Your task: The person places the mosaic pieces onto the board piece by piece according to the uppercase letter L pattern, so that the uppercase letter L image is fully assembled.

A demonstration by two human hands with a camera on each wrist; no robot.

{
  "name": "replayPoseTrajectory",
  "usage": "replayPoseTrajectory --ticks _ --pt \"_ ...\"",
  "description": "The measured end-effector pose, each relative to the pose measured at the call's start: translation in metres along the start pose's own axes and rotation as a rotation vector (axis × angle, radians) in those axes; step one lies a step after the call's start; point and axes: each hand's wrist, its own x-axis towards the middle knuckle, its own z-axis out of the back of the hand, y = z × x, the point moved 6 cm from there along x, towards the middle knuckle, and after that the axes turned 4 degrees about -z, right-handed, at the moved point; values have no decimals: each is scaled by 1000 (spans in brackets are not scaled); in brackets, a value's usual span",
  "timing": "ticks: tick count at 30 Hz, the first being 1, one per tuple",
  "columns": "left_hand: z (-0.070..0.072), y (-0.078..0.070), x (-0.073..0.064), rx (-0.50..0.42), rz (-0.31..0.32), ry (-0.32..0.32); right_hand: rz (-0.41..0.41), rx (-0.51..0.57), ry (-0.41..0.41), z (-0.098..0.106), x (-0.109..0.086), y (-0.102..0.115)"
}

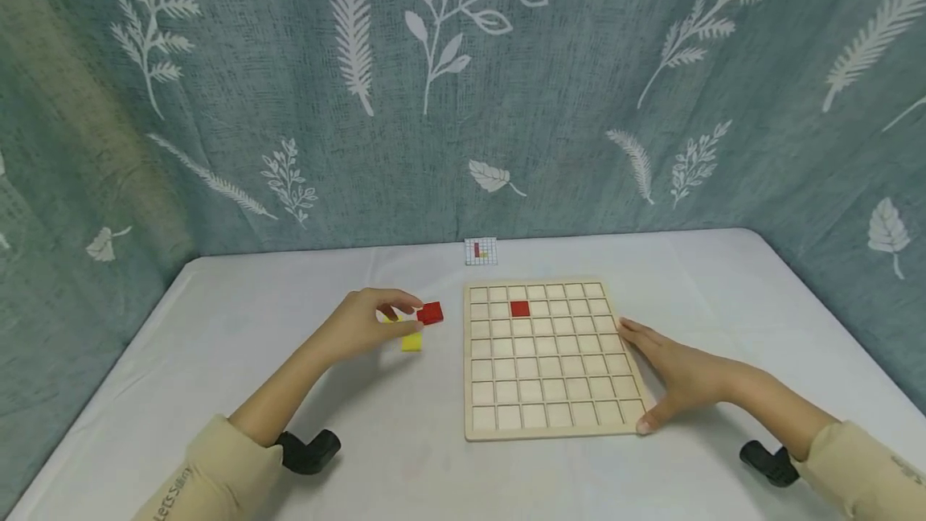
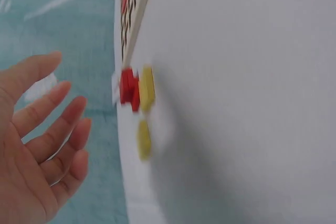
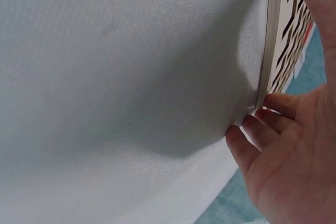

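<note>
My left hand (image 1: 370, 320) hovers with thumb and fingers spread beside a small group of tiles on the table. In the left wrist view, a gap shows between its fingertips and the red tiles (image 2: 126, 86), which sit close together. Yellow tiles (image 1: 411, 342) lie near them, partly hidden by the hand in the head view. A wooden grid board (image 1: 535, 434) lies flat to the right, with one red tile (image 1: 520, 309) in a square of its second row from the back. My right hand (image 1: 683, 376) rests along the board's right edge, its thumb at the near corner.
Behind the board lies a small card (image 1: 481, 252) printed with a grid and coloured squares. A white cloth covers the table (image 1: 405, 457). A patterned green curtain (image 1: 564, 151) hangs at the back. Black wrist devices (image 1: 309, 453) sit on both forearms.
</note>
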Motion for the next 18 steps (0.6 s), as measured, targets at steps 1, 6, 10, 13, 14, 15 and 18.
replayPoseTrajectory --ticks 1,6,10,13,14,15,18 --pt "3 4 -2 -11 15 -7 2 1 -1 0 0 0" --pt "14 21 -6 -43 61 -43 9 -2 0 -1 1 -1" --pt "14 23 -3 -43 65 -46 8 2 0 -1 1 -1" --pt "12 23 -1 -53 64 -44 3 7 -1 -1 0 -1" --pt "11 23 0 -56 65 -42 2 7 -1 -1 0 -1" --pt "10 24 0 -59 65 -39 2 8 0 0 0 -1" --pt "7 27 3 -78 69 -24 6 8 -1 -1 0 -1"
